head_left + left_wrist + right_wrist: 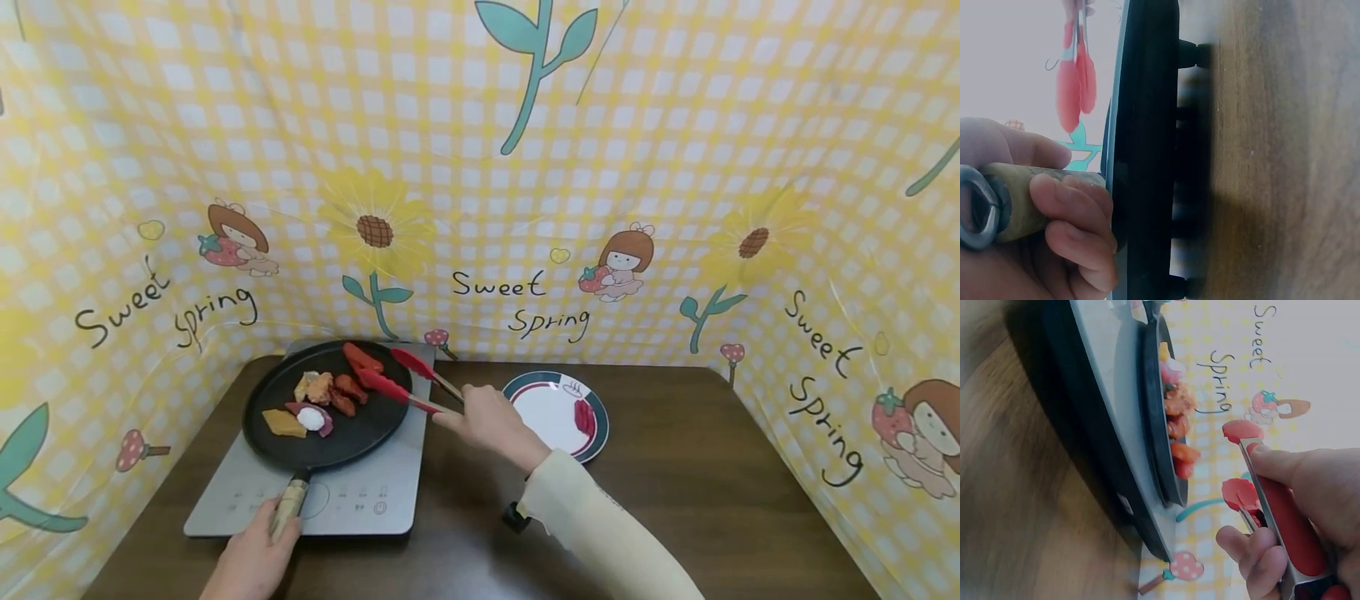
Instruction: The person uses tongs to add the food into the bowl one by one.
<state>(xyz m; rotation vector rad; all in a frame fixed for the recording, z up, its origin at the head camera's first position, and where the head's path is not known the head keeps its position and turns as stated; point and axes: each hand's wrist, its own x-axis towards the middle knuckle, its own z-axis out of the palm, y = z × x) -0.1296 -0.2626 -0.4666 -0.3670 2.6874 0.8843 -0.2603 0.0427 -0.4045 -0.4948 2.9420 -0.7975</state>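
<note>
A black frying pan (300, 450) sits on a silver induction cooker (225, 500), with several food pieces toward its middle and far edge. My left hand (258, 546) grips the pan's wooden handle (1022, 181), fingers curled round it. In my right hand (491, 425) are red-tipped tongs (1288, 519), held with their tips spread apart over the pan's right side. Nearest the tips lie a long red-orange piece (363, 358) and reddish-brown chicken pieces (343, 406). Farther left are a fried lump (318, 388), a flat yellow piece (282, 423) and a purple-and-white piece (311, 418).
Right of the cooker, a white plate (540, 412) with a dark green rim holds dark pink strips (584, 417). Both stand on a dark wooden table (675, 500). A yellow checked cloth (480, 208) hangs behind and at both sides.
</note>
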